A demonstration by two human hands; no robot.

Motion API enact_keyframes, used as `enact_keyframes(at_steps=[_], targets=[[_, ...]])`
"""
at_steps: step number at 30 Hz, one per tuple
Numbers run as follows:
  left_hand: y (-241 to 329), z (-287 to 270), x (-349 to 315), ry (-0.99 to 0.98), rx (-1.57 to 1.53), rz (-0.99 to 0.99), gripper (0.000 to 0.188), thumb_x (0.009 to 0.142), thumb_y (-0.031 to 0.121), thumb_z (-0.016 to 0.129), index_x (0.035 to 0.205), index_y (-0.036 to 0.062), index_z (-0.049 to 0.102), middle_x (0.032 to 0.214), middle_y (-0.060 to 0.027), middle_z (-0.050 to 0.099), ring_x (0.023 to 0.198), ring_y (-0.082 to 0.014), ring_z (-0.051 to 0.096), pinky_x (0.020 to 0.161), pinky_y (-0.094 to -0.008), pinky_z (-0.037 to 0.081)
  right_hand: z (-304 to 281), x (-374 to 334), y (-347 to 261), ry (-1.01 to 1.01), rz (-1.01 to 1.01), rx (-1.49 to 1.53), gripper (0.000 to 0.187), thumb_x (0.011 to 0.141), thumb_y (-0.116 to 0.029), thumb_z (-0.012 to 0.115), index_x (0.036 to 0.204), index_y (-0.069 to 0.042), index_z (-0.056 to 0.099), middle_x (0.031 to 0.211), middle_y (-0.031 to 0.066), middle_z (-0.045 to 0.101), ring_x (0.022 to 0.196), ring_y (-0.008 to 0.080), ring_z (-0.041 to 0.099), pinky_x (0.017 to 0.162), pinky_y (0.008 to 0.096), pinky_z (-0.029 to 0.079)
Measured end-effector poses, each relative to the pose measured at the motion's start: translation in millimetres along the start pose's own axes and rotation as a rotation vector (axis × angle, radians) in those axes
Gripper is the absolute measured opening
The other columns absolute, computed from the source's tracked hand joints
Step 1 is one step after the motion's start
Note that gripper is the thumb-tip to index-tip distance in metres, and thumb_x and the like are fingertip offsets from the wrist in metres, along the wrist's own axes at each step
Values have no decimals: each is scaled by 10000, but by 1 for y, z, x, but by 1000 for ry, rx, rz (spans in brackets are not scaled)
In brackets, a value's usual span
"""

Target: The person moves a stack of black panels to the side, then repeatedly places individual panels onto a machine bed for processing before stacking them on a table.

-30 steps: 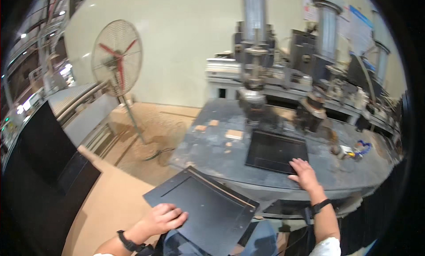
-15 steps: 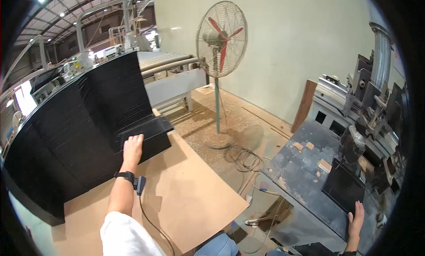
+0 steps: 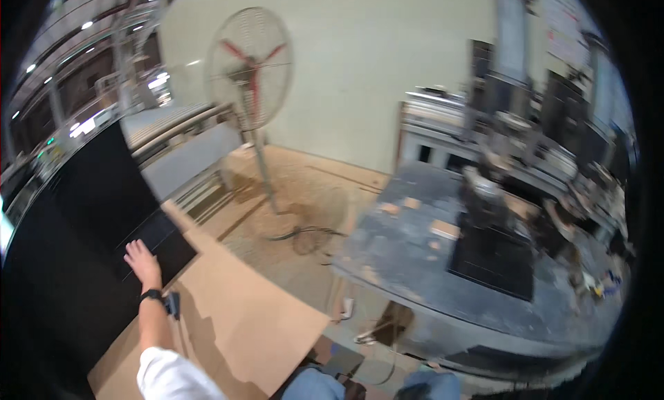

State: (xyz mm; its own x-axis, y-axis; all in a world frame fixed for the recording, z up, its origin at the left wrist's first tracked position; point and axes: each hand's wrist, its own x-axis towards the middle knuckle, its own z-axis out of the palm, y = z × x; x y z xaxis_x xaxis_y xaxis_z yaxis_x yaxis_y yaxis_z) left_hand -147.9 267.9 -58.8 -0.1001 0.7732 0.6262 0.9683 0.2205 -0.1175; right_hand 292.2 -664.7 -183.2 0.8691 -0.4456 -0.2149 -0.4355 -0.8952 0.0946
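Note:
My left hand [image 3: 143, 263] reaches out to the left, its fingers stretched out over the low stack of black panels [image 3: 171, 235]. The palm seems to rest on the top panel; blur hides the exact contact. Behind it rises a tall stack of black panels [image 3: 76, 220], filling the left side. Both stacks stand on a tan board [image 3: 256, 317]. To the right, another black panel [image 3: 494, 265] lies flat on the grey machine table [image 3: 387, 251], partly under the machine head [image 3: 484, 192]. My right hand is out of the picture.
A caged floor fan [image 3: 250, 75] with red blades stands ahead by the pale wall [image 3: 353, 82]. A roller conveyor [image 3: 183, 123] lies behind the tall stack. Small wood offcuts [image 3: 444, 229] are on the machine table. A cable coil [image 3: 308, 239] lies on the dusty floor between.
The view has swung to the right, so the fan and stacks sit further left. My right hand, earlier beside the panel on the machine table, has left the picture. My left hand stays on the low stack.

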Motion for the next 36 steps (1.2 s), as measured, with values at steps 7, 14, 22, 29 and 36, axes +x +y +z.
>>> enact_keyframes(at_steps=[7,14,22,29,36], targets=[[255,-202,-139,211,-1180,1141,460,650,34,735,1095,48,621,1136,-156,574,1099,-342,531,950,-418,440,-24,-59,-12,87,-77,1,542,902,-108,410,1434,-174,326,1425,222,395,1238,426,452,1083,449,336],[449,-361,-349,-426,-1049,1683,805,858,640,483,1411,62,388,1473,-141,352,1395,-318,259,1129,-537,193,-60,-59,37,428,-151,669,503,788,35,547,1288,-24,546,1214,210,600,1097,323,589,953,352,459],[410,-366,-374,-223,-1094,1668,898,800,689,510,1364,-4,420,1443,-187,370,1347,-343,321,1108,-470,242,-196,-59,-108,834,-1135,559,472,611,103,548,1045,-45,662,1072,139,672,1019,328,639,919,402,497],[224,-299,-313,240,-1136,1801,406,756,150,557,1155,75,557,1189,-40,552,921,-160,540,767,-281,463,-188,-13,-307,762,-1490,264,430,755,-151,656,1181,-132,605,1183,91,619,1100,303,585,954,410,474],[54,-234,-194,391,-854,1327,273,728,103,678,999,130,664,1021,-23,666,814,-183,580,694,-295,463,-186,24,-383,390,-1558,354,488,770,-264,694,1193,-42,599,1290,130,568,1246,321,484,1029,402,406]])
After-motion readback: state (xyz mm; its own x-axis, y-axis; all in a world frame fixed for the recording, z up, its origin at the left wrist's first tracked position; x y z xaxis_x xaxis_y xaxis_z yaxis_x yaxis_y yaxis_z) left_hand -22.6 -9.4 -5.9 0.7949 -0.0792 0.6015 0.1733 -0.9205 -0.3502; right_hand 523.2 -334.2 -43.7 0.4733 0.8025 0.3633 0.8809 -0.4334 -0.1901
